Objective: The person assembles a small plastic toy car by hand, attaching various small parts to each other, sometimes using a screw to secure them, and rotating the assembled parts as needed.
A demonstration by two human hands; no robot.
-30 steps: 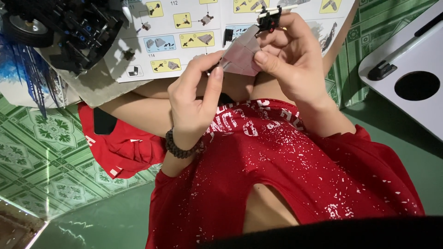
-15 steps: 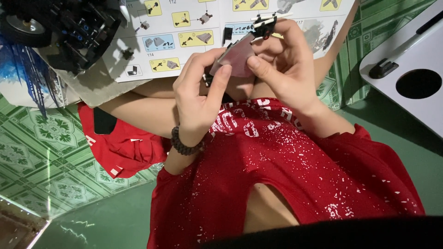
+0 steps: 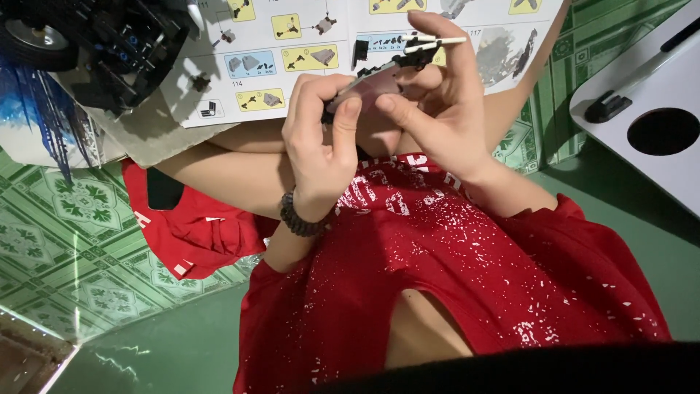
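Black-and-white plastic brick sub-assembly [image 3: 408, 55] sits pinched between left hand [image 3: 321, 138] and right hand [image 3: 437, 102], mid-assembly; the next piece probably needs careful pressing on.

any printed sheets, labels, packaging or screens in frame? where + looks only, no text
Instruction booklet: open at top centre behind the hands, white pages with yellow and pale blue step panels showing small grey parts.
Printed box or sheet: top left under the dark model vehicle, white with blue streaks; kind unclear.
Dark flat rectangle: on the red cloth at left, possibly a phone, nothing lit.
No other screens or signs.
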